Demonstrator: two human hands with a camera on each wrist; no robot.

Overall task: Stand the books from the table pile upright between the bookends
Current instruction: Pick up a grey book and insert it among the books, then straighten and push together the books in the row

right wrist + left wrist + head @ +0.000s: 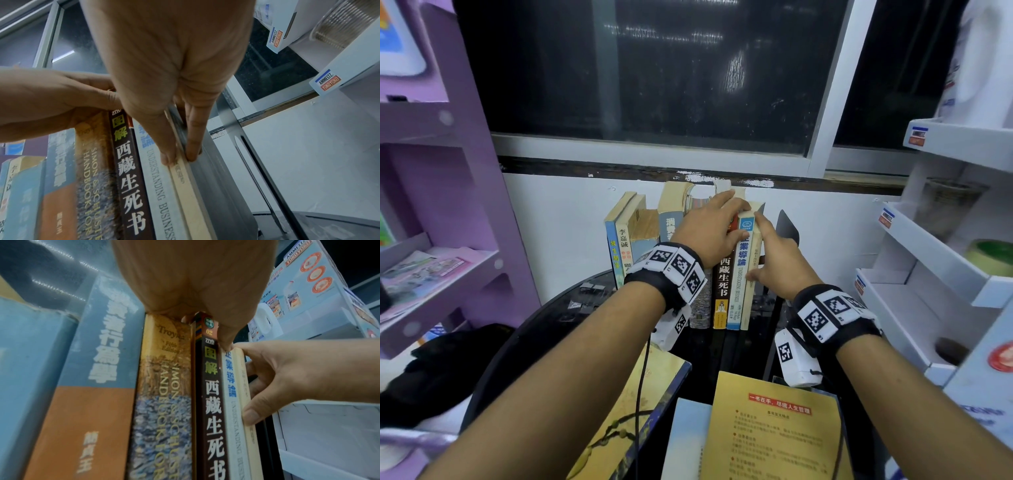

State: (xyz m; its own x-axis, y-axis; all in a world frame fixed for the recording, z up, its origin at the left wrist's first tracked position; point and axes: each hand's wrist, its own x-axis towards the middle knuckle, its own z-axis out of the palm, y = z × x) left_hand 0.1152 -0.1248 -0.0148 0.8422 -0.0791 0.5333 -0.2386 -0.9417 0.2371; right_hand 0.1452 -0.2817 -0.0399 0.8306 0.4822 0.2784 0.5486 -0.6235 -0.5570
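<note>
Several books stand upright in a row (671,240) at the back of the round black table (544,329). My left hand (741,221) curls over the tops of the dark brown book (722,287) and the white-and-blue book (739,274), thumb on the spines. My right hand (760,248) pinches a thin cream book (747,308) at the row's right end, thumb (168,159) on the spine and index finger (192,155) on the outer cover. The black metal bookend (787,228) stands just right of it. The table pile lies near me: a yellow book (774,428) and a blue-edged yellow book (626,411).
A purple shelf unit (431,274) stands to the left and a white shelf unit (945,240) to the right. A dark window and white wall are behind the row. Black clips (585,294) lie on the table; a black bundle (441,370) sits at the left.
</note>
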